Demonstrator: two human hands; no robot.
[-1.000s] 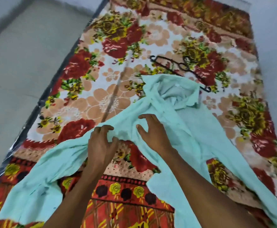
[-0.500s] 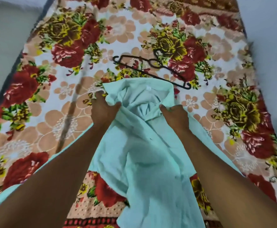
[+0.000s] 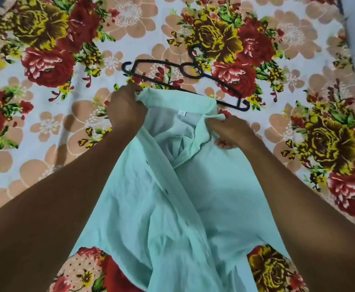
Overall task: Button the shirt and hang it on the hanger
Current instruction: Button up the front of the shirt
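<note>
On the bed (image 3: 46, 127), the shirt (image 3: 172, 207) lies open at centre, placket unbuttoned. At 12 o'clock the hanger (image 3: 225, 83) lies bare. Left hand (image 3: 126, 108) and right hand (image 3: 231, 131) each grip a collar end; buttoning and hanging both remain.

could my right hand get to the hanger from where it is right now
Probably yes, once it lets go. The right hand is gripping the shirt collar, and the black hanger lies uncovered on the floral blanket just beyond it.
</note>
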